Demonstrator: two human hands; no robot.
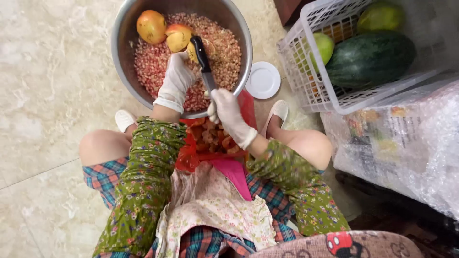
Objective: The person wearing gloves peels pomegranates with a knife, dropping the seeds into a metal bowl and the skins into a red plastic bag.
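Head view: person seated low, working over the floor, both hands gloved.
Steel bowl: biggest piece, rigid and slick-walled, likely heavy with the bed of red seeds; grip it by the rim.
Whole pomegranate: in the bowl's far left, firm, leathery skin, round, so it may roll.
Cut pomegranate: beside it on the seeds; wet flesh, probably slippery, seeds burst easily, hold by the rind.
Left hand: fingers curled loosely, touching the cut fruit; firm grasp, cannot tell.
Right hand: closed around the handle.
Knife: stiff, light, sharp, blade over the seeds; handle only.
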